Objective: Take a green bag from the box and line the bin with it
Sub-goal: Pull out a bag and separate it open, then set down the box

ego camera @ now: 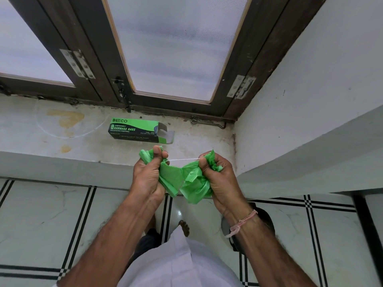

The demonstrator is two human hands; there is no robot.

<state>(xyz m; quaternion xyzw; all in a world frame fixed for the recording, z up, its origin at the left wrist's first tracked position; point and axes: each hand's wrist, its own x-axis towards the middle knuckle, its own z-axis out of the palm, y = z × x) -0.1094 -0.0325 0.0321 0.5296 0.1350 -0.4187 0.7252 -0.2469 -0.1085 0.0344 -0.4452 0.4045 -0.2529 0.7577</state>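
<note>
One crumpled bag (191, 184) spans both fists: left hand (148, 176) fingers curl round its rolled end, right hand (220, 180) fingers bunch its loose end, a white string (184, 159) taut between the thumbs. Beyond the fingertips, the box (134, 129) lies open-ended on the sill (51, 139).

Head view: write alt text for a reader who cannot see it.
The left hand and right hand grip a crumpled thin green plastic bag, a thin white string stretched taut between them. Behind, a green-and-black cardboard garbage-bag box lies open-ended on a stained white window sill.
</note>
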